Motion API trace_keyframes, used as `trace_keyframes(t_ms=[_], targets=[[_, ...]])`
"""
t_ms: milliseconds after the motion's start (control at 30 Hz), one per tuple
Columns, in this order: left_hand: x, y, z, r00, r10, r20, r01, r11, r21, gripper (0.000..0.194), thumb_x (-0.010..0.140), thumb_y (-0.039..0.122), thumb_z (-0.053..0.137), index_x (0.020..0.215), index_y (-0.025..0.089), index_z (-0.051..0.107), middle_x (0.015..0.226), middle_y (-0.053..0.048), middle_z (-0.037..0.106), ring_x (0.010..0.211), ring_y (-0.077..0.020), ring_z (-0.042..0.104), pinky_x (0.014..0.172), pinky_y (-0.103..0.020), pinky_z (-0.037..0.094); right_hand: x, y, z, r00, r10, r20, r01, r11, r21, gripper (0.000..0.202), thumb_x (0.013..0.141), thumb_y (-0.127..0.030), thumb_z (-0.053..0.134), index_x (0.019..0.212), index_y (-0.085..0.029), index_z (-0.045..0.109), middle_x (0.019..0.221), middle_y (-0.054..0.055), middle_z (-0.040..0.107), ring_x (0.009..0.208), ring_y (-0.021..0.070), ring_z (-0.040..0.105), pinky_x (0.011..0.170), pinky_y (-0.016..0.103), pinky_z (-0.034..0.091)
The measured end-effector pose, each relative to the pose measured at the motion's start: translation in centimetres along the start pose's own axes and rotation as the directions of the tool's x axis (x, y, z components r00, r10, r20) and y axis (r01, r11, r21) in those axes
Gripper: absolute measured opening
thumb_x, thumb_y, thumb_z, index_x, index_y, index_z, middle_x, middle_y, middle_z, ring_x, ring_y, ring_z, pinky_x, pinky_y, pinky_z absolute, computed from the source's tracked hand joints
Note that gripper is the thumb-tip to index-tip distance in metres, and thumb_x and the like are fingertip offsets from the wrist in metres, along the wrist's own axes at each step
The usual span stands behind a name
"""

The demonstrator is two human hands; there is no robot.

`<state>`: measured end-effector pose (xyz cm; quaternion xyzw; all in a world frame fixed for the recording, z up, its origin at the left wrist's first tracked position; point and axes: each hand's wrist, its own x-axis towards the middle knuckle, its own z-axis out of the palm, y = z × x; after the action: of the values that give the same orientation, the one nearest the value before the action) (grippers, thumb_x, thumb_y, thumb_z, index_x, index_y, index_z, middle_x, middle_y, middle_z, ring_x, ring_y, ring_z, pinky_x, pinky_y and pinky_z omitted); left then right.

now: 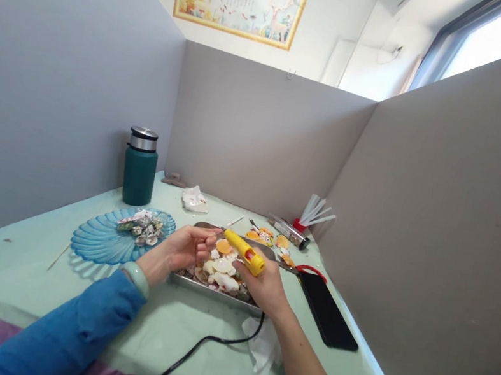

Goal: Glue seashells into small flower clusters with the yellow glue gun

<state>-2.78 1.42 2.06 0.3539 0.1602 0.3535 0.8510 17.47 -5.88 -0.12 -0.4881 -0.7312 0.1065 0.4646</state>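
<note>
My right hand (266,284) is wrapped round a yellow hot glue gun (242,251), its nozzle pointing up and left. A black cord (204,339) runs from below that hand to the table's front edge. My left hand (184,248) has thumb and fingertips pinched together close to the nozzle; what they hold, if anything, is too small to make out. Beneath both hands is a metal tray (216,296) filled with white, orange and brownish shells (223,267).
At left, a blue scalloped plate (91,237) bears a shell cluster (144,227); a green bottle (139,174) stands behind. Right are scissors (311,270), a black phone (328,311), glue sticks (314,212) and a clear tube (291,231). Crumpled tissue (264,348) lies in front. Partitions surround the table.
</note>
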Motion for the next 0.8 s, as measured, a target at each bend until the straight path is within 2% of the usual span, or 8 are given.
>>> trace_keyframes(t_ms=[100,200,400,533,667,800], targets=[[0.0,-0.1,0.1,1.0,0.02,0.003,-0.02,0.999,0.031,0.014,0.075,0.002,0.054,0.088,0.007,0.052,0.057,0.003,0.045,0.043,-0.0032,0.034,0.039,-0.014,0.028,0.0,0.0,0.0,1.0,-0.004,0.015,0.004,1.0,0.003,0.023,0.083,-0.041,0.058,0.084,-0.018,0.057,0.067,-0.003,0.053,0.059,0.0113,0.047,0.057,0.022,0.039],[0.1,-0.2,0.0,0.997,0.071,-0.042,-0.067,0.993,0.093,0.017,0.074,0.003,0.056,0.089,0.009,0.051,0.056,0.003,0.045,0.042,-0.004,0.035,0.039,-0.015,0.027,0.0,0.0,0.0,1.0,-0.007,0.021,0.006,1.0,0.013,0.023,0.083,-0.041,0.058,0.086,-0.018,0.057,0.067,-0.003,0.053,0.059,0.0113,0.047,0.057,0.021,0.039],[0.3,-0.3,-0.4,0.984,0.162,-0.074,-0.149,0.976,0.161,0.035,0.072,0.007,0.059,0.105,0.008,0.049,0.055,0.004,0.048,0.041,-0.004,0.034,0.039,-0.016,0.028,0.0,-0.1,0.0,1.0,0.019,-0.014,-0.019,1.0,0.012,0.026,0.083,-0.042,0.057,0.091,-0.017,0.06,0.07,-0.001,0.059,0.059,0.0124,0.05,0.058,0.023,0.041],[0.5,-0.4,-0.4,0.952,0.287,-0.105,-0.247,0.925,0.29,0.051,0.068,0.012,0.063,0.115,0.01,0.043,0.054,0.005,0.051,0.041,-0.0053,0.037,0.04,-0.017,0.029,0.0,-0.2,0.0,0.999,0.042,-0.024,-0.042,0.999,-0.008,0.028,0.082,-0.044,0.058,0.091,-0.017,0.06,0.068,-0.001,0.06,0.058,0.013,0.05,0.057,0.024,0.041],[0.5,-0.8,0.2,0.884,0.461,-0.076,-0.356,0.77,0.529,0.065,0.069,0.022,0.064,0.126,0.011,0.034,0.054,0.006,0.054,0.04,-0.0068,0.039,0.041,-0.018,0.03,-0.1,-0.1,0.0,0.999,0.035,-0.035,-0.036,0.999,-0.025,0.027,0.082,-0.043,0.057,0.09,-0.017,0.061,0.069,0.0,0.061,0.059,0.0134,0.052,0.058,0.024,0.041],[0.2,-1.2,0.8,0.8,0.6,-0.006,-0.378,0.511,0.772,0.068,0.071,0.022,0.061,0.133,0.012,0.033,0.054,0.007,0.055,0.043,-0.0078,0.042,0.046,-0.019,0.033,0.0,0.0,-0.1,1.0,0.029,-0.011,-0.03,0.999,-0.031,0.025,0.083,-0.041,0.058,0.09,-0.017,0.061,0.072,0.0,0.062,0.062,0.0136,0.053,0.059,0.024,0.042]])
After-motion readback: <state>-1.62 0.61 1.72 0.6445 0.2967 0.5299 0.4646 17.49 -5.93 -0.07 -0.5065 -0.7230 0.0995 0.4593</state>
